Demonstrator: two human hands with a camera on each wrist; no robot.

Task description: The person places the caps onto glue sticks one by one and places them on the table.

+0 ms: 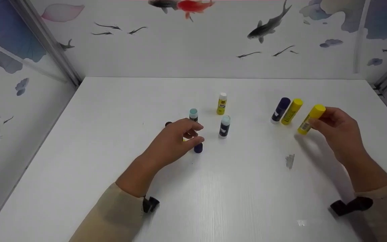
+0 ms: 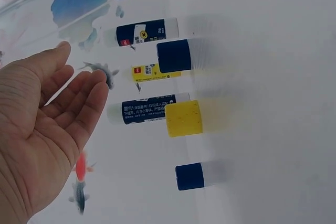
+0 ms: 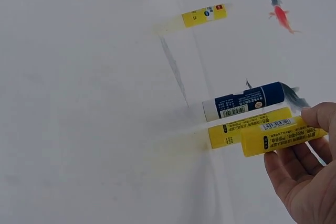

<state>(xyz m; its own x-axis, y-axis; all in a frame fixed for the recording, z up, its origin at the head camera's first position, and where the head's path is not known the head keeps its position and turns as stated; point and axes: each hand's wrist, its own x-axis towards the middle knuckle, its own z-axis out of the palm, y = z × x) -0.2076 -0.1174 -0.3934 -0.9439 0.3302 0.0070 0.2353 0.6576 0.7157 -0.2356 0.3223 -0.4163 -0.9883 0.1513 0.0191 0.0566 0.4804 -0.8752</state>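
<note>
Pinching the held stick between thumb and fingers: right hand, toward the right of the table, stick's base seemingly just off the surface. Next to it stand a yellow stick and a navy stick, side by side. Step in hand reads as placing or lifting at this row; cannot tell which. Next move seems to call for a vertical stick, neighbours unknocked. Left hand loosely spread, gripping nothing, near the pale-capped stick.

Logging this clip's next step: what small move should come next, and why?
Probably the right hand should lower its capped yellow plastic glue stick onto the white table: it appears raised in the right wrist view, and another capped yellow plastic glue stick stands upright nearby.
</note>
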